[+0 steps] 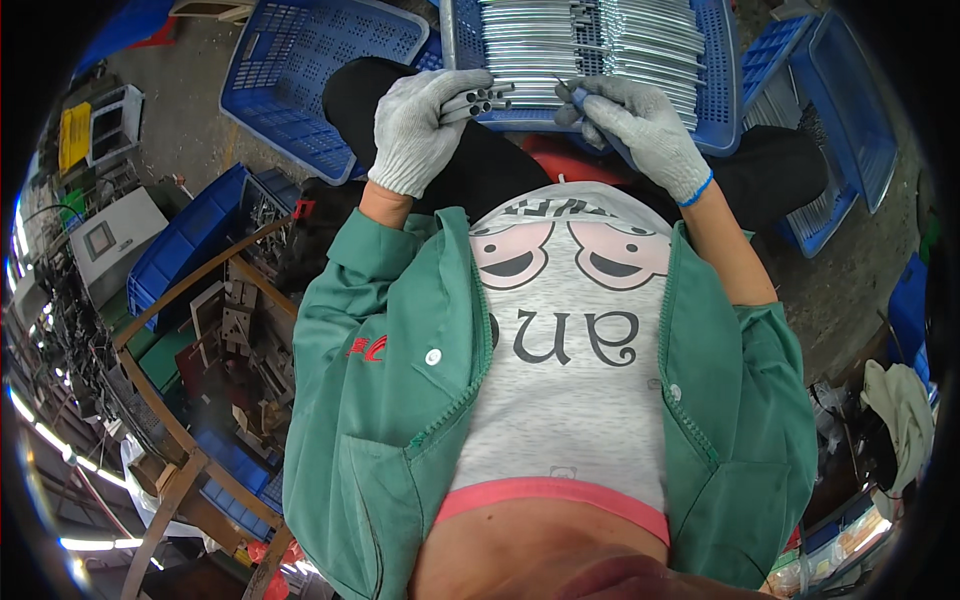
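My left hand [425, 130], in a light grey knitted glove, is closed round a small bundle of metal tubes [478, 103]. Their open ends point toward the right hand. Across from it, my right hand [645, 125], gloved alike with a blue cuff edge, grips a slim blue-handled tool [580, 97] with a thin dark tip. The tip is a short way from the tube ends, apart from them. Fingers hide much of the handle, and its exact kind is unclear. Beyond both hands, a blue plastic crate [722, 100] contains many shiny metal tubes [650, 45] in two side-by-side rows.
Another blue crate [320, 60] tilts at the upper left, by my left knee. More blue crates [850, 110] stand at the right, one with metal pieces. Farther left are a white box [120, 235], a blue bin [190, 240] and a brown metal frame [160, 400].
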`<action>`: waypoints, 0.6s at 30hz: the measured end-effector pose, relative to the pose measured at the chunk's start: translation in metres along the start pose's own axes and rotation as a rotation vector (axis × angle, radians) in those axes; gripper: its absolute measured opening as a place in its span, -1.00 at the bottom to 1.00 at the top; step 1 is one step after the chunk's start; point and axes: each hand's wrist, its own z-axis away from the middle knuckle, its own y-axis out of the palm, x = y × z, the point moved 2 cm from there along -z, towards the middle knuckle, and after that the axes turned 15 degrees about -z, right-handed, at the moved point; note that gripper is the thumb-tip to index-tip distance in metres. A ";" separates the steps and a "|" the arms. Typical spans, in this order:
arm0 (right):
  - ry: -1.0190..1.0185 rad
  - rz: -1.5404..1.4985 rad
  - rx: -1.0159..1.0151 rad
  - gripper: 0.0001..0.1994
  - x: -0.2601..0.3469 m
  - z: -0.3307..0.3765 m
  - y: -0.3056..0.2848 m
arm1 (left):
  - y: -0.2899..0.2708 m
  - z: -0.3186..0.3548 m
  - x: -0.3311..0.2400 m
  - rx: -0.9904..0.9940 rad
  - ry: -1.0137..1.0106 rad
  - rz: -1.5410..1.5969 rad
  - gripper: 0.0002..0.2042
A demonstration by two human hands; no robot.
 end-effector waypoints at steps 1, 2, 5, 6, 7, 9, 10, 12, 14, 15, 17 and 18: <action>0.005 0.029 -0.002 -0.61 0.001 0.001 0.001 | 0.000 0.000 0.000 -0.007 0.021 -0.004 -0.68; 0.007 0.024 -0.001 -0.61 0.003 0.002 0.003 | -0.001 0.000 0.001 -0.002 0.020 -0.008 -0.68; -0.098 0.307 0.048 -0.64 0.013 0.006 0.010 | -0.001 -0.001 -0.002 -0.025 0.115 -0.045 -0.68; -0.132 0.401 0.064 -0.65 0.016 0.006 0.012 | -0.001 0.000 -0.002 -0.032 0.148 -0.057 -0.68; -0.128 0.397 0.056 -0.65 0.019 0.006 0.012 | 0.001 0.000 -0.002 -0.024 0.152 -0.052 -0.68; -0.091 0.500 0.089 -0.68 0.023 0.006 0.014 | 0.003 0.000 -0.001 -0.022 0.186 -0.055 -0.68; -0.072 0.551 0.107 -0.69 0.024 0.005 0.016 | 0.004 0.001 -0.001 -0.022 0.203 -0.056 -0.68; -0.049 0.598 0.119 -0.70 0.026 0.005 0.017 | 0.005 0.001 -0.002 -0.015 0.223 -0.054 -0.68; -0.036 0.657 0.140 -0.71 0.026 0.004 0.017 | 0.004 0.000 -0.005 -0.002 0.245 -0.048 -0.69; -0.030 0.686 0.151 -0.71 0.026 0.003 0.017 | 0.004 0.000 -0.006 0.005 0.255 -0.045 -0.70; -0.023 0.714 0.162 -0.71 0.025 0.003 0.017 | 0.004 0.001 -0.008 0.013 0.266 -0.042 -0.70; -0.030 0.727 0.151 -0.71 0.026 0.002 0.017 | 0.004 0.002 -0.010 0.024 0.273 -0.051 -0.71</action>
